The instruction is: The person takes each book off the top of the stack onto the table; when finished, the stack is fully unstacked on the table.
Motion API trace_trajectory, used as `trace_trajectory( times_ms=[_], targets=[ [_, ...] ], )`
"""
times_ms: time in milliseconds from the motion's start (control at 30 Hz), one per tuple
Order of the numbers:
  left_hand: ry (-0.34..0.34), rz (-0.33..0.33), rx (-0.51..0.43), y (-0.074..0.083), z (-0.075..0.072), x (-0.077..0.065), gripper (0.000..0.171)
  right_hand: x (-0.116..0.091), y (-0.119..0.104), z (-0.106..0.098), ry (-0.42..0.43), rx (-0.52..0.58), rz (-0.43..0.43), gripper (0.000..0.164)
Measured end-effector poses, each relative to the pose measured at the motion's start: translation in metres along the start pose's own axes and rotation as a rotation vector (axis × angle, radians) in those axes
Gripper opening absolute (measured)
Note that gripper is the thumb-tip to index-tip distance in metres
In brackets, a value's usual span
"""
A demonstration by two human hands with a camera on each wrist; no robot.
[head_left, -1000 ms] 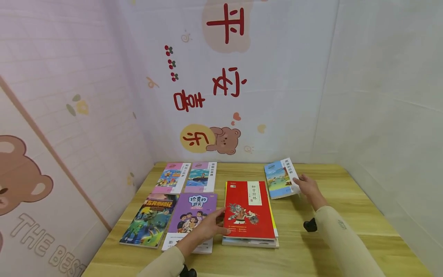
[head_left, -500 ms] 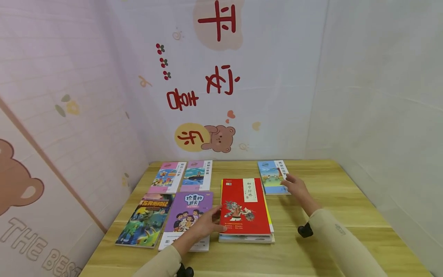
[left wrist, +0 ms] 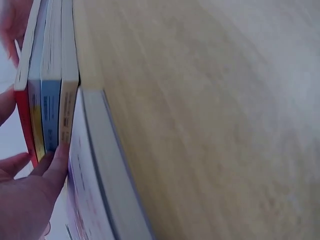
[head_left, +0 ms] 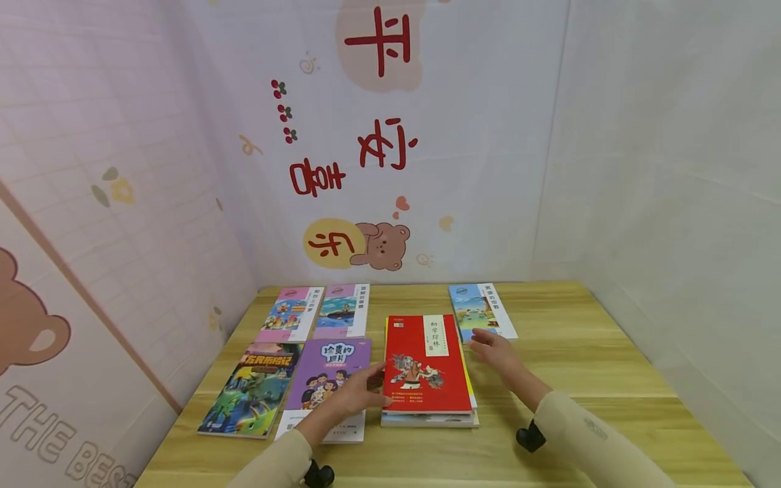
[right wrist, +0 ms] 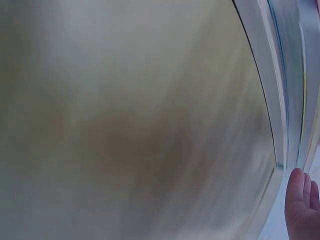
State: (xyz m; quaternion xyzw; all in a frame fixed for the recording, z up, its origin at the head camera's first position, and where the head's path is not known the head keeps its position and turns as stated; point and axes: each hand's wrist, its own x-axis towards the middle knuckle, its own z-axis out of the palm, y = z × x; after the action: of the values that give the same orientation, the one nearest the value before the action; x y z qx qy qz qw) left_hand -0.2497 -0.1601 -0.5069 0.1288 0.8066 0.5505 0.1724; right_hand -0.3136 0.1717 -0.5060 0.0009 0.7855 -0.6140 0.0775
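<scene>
In the head view, a red-covered book (head_left: 430,376) tops a stack of several books in the middle of the table. My left hand (head_left: 350,396) rests at the stack's left side, thumb by the lower corner. The left wrist view shows its fingers (left wrist: 59,165) against the spines (left wrist: 51,112). My right hand (head_left: 502,358) holds nothing, its relaxed fingers close to the stack's right edge. Just behind that hand lies a blue book (head_left: 472,308) with a white strip. In the right wrist view, the right fingers (right wrist: 296,187) are near the page edges.
Left of the stack lie a purple book (head_left: 329,359), partly covered by my left forearm, and a dinosaur-covered book (head_left: 251,390). Two pink-edged books, one with a city scene (head_left: 289,315), one with a sea scene (head_left: 342,308), lie behind them. A printed curtain (head_left: 488,169) backs the wooden table (head_left: 586,366).
My right hand set the blue book straight on the table at the back, let go of it, and moved toward me and the stack. The left hand stays at the stack.
</scene>
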Motion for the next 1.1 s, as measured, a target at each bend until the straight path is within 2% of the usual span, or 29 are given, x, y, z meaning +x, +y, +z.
trace_trajectory(
  times_ms=[267, 400, 567, 767, 967, 1100],
  targets=[
    [-0.066, 0.011, -0.043, -0.009, -0.008, 0.000, 0.075, -0.021, 0.012, 0.021, 0.021, -0.015, 0.052, 0.053],
    [-0.063, 0.004, -0.060, -0.010, -0.008, -0.001, 0.074, -0.027, 0.014, 0.026, 0.013, 0.000, 0.081, 0.056],
    [-0.046, 0.008, -0.096, -0.011, -0.007, 0.000, 0.074, -0.029, 0.015, 0.029, 0.027, -0.015, 0.067, 0.057],
    [0.018, 0.031, 0.000, -0.010, 0.000, 0.002, 0.074, -0.031, 0.017, 0.030, 0.008, -0.007, 0.033, 0.059],
    [0.093, -0.013, 0.087, -0.008, 0.009, 0.005, 0.073, -0.031, 0.018, 0.031, 0.020, -0.022, 0.037, 0.054],
    [0.107, -0.015, 0.101, -0.008, 0.012, 0.005, 0.073, -0.033, 0.020, 0.030, 0.031, -0.031, 0.047, 0.052]
  ],
)
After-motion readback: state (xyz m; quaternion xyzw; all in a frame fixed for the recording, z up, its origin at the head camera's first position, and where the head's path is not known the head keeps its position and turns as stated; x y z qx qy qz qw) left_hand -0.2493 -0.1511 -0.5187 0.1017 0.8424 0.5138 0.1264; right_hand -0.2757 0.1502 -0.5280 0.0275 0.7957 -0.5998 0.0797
